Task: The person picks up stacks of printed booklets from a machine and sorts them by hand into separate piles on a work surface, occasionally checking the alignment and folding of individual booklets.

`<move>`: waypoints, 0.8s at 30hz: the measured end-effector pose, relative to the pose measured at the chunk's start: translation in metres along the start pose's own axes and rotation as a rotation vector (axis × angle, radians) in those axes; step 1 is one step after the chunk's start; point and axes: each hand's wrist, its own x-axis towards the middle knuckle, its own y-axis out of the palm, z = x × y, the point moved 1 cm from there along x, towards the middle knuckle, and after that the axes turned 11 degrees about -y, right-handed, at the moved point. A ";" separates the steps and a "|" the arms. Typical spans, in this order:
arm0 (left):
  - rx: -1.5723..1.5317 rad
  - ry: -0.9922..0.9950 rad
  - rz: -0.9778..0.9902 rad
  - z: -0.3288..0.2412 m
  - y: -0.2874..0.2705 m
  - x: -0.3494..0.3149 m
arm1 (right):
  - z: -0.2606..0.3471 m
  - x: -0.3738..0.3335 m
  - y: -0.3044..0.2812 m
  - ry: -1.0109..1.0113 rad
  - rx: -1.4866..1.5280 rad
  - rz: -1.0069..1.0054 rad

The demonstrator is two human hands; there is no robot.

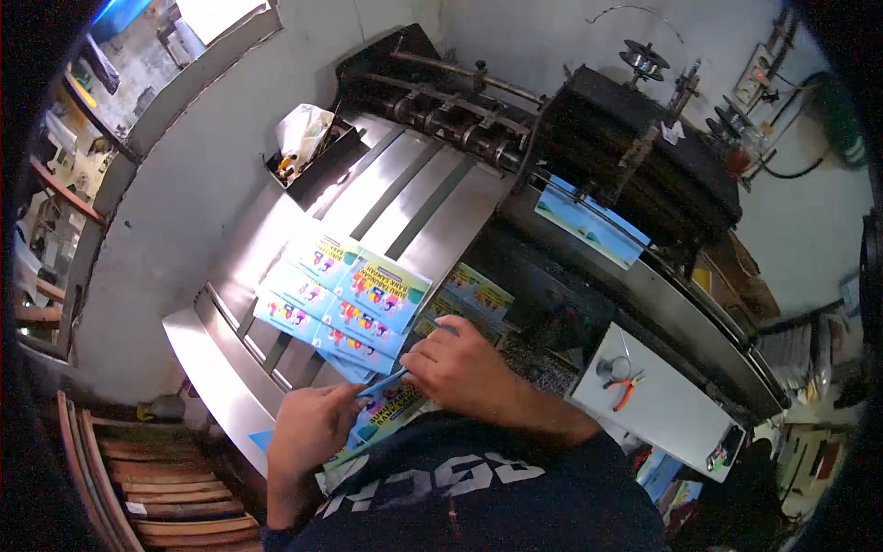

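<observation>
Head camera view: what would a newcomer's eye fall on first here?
Probably the bright blue printed sheets, piled in the middle on a shiny metal surface with dark bands. Just below them, the person's left hand and right hand hold blue paper between them. Off to the right, orange-handled pliers stand out on a white surface.

Thin blue paper [383, 381], tilted, nearly edge-on

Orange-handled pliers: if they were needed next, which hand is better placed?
Probably the right hand: the pliers lie on the white table to its right, while the left hand is farther away. Both hands hold blue paper, though.
</observation>
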 end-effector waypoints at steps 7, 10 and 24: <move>0.094 0.109 0.050 0.032 0.015 -0.090 | 0.087 -0.029 0.040 0.015 0.356 0.114; -0.035 0.113 0.122 0.040 0.029 -0.115 | 0.118 -0.042 0.036 0.175 0.474 0.177; -0.117 0.302 0.037 -0.032 0.087 -0.112 | 0.177 -0.249 -0.046 0.721 0.674 -0.284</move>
